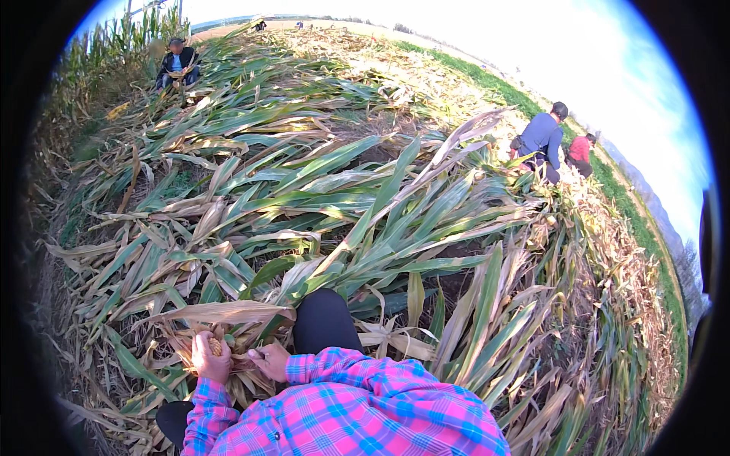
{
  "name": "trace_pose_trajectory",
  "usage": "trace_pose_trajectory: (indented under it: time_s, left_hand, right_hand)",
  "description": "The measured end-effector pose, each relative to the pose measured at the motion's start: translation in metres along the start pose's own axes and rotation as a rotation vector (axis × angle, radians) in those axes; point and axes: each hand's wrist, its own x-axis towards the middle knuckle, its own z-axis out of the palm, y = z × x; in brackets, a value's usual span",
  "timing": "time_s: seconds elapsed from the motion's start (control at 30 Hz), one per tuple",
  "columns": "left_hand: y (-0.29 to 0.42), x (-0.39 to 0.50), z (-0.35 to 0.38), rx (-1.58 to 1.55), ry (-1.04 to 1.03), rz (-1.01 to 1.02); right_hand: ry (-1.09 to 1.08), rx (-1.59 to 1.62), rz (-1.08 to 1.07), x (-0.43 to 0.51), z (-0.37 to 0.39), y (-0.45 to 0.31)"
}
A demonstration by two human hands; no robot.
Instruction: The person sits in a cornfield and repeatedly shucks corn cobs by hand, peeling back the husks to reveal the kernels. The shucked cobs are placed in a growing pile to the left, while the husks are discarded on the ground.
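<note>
At the lower left, my left hand (211, 359) is closed around an ear of corn (215, 346), whose yellow kernels show between the fingers. Just to its right, my right hand (270, 361) grips dry corn husk (245, 365) beside the ear; a small dark thing shows at its thumb, too little to name. A long dry leaf (228, 312) lies above both hands. My dark-clad knee (325, 319) is to the right of them.
Cut corn stalks with green and dry leaves (342, 194) cover the ground. A person in dark clothes (178, 64) sits at the upper left. Two people, one in blue (539, 137) and one in red (580, 149), are at the upper right. Standing corn (120, 51) edges the left.
</note>
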Motion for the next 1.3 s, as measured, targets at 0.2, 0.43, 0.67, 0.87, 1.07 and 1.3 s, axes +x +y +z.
trace_pose_trajectory:
  time_s: [0.2,0.43,0.67,0.87,1.07,1.3]
  left_hand:
    - [0.003,-0.007,-0.002,-0.133,0.015,-0.26]
    - [-0.023,-0.01,-0.002,-0.323,0.017,-0.399]
    - [-0.075,-0.006,0.006,-0.679,0.09,-0.552]
    - [-0.129,-0.03,-0.038,-1.129,0.621,-1.295]
    - [-0.139,-0.091,-0.041,-1.519,0.537,-1.261]
    - [-0.06,-0.037,-0.053,-1.286,0.231,-0.681]
  right_hand:
    - [-0.058,-0.057,0.074,-0.006,0.0,0.0]
    - [-0.08,-0.049,0.094,-0.009,-0.004,-0.005]
    - [-0.123,0.009,0.093,-0.009,-0.001,0.002]
    - [-0.159,0.092,0.165,-0.017,-0.014,0.012]
    - [-0.017,0.039,0.254,-0.004,-0.019,0.007]
    - [0.121,-0.491,-0.402,0.037,-0.023,-0.069]
